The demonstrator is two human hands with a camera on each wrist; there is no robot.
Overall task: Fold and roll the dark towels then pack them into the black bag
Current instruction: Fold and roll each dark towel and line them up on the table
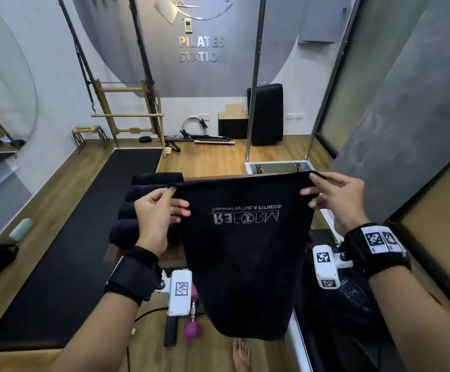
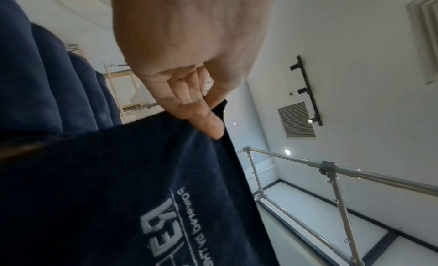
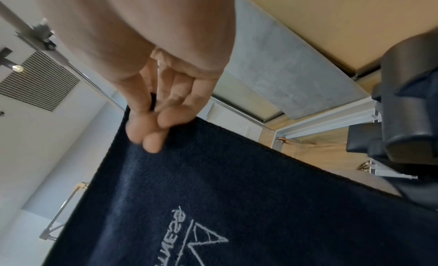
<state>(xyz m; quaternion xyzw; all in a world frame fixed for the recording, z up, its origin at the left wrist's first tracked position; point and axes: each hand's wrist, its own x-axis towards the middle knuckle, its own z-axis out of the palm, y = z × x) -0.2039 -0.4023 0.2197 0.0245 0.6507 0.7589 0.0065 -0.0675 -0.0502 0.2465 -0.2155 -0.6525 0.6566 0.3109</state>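
We hold a dark towel [image 1: 245,251] hanging by its top corners, left hand [image 1: 155,216] and right hand [image 1: 338,196] each pinching one, beside rolled towels [image 1: 138,208].

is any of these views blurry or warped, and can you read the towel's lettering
Head view: sharp, wide-angle bending of poles; towel lettering reads upside down. Left wrist view: left hand soft, lettering partly cropped. Right wrist view: right hand fingertips blurred, lettering cropped.

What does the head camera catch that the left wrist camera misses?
Only the head view shows the right hand, the long black mat on the floor and the wall lettering. Only the left wrist view shows the ceiling vent. Both show the left hand pinching a corner of the dark towel beside the rolled towels.
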